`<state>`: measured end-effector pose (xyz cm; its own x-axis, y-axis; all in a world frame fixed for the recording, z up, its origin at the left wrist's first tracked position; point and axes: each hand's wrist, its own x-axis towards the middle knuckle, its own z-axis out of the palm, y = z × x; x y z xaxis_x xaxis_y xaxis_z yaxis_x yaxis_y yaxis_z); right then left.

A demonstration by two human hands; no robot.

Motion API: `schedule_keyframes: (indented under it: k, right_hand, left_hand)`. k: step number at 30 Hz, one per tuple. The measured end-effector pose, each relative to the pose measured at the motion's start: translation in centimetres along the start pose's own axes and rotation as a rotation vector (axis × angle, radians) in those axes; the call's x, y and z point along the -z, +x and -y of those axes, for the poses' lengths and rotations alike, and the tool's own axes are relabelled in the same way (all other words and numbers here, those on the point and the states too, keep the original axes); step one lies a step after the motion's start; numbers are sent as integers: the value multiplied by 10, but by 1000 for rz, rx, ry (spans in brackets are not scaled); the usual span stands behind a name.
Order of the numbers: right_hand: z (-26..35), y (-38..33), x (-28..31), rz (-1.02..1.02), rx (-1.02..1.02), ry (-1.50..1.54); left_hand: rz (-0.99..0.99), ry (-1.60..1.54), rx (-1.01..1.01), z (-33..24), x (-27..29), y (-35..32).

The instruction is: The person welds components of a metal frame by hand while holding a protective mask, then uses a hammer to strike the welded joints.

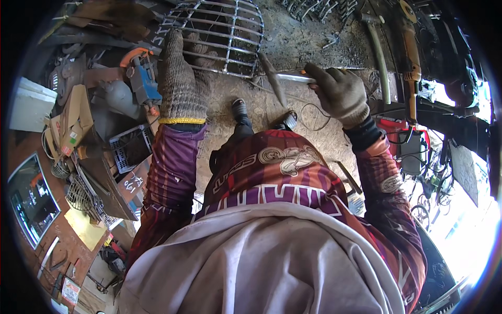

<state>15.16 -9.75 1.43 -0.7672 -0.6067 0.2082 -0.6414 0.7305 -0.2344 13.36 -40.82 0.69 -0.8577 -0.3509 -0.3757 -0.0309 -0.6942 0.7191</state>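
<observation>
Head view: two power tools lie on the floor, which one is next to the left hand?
The blue power tool with the orange guard, just left of the gloved left hand on the wire metal grille. The long yellow grinder lies at far right.

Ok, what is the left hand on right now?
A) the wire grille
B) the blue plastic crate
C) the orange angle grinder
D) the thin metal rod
A: the gloved left hand rests against the lower left edge of the wire grille, while the right hand grips the rod.
</observation>
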Motion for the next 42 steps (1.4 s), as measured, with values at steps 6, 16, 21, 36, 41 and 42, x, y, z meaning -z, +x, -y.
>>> schedule_keyframes:
  k: [6, 16, 21, 36, 41, 42]
  right_hand:
    - [-6, -1, -13, -82, 66, 86]
    - [-1, -4, -18, -116, 48, 108]
    - [2, -5, -1, -143, 111, 96]
    - [5, -21, -18, -153, -42, 198]
    - [18, -20, -20, -267, -120, 299]
    - [21, -19, -22, -254, -112, 307]
  left_hand:
    - [-63, 27, 22, 1, 0, 2]
    - [-79, 75, 3, 1, -6, -1]
    - [-70, 96, 1, 0, -3, -2]
    - [-40, 83, -10, 1, -1, -3]
    - [-14, 0, 31, 0, -5, -5]
    - [-9, 0, 34, 0, -3, -4]
